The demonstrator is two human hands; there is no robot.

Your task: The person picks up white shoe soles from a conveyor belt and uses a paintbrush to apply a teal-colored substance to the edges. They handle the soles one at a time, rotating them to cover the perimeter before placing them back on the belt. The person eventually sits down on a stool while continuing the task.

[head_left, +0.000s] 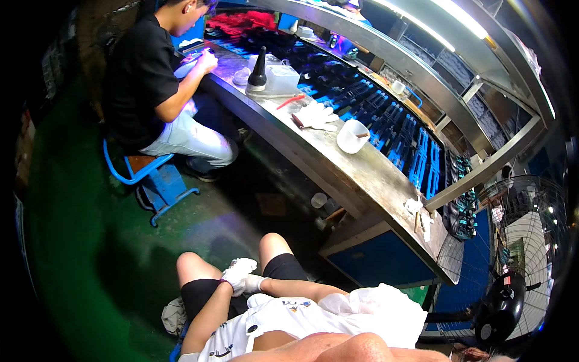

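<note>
Both of my hands wear white gloves and rest together over my lap, between my bare knees. My left hand (237,273) lies uppermost, with a dark band at its wrist. Against its lower side is my right hand (254,283), partly covered by it. The fingers of both are too small and overlapped to make out, and no held object shows. On the workbench (386,187) ahead are a white cup (353,136) with a brown stick in it, a pair of white gloves (315,116) and a red strip (291,101).
A co-worker (145,78) sits at the bench on a blue stool (163,181), handling something pale. A black cone (258,71) stands beside a translucent tub (281,78). Blue and black parts (386,120) line the conveyor behind. A large fan (512,265) stands at my right.
</note>
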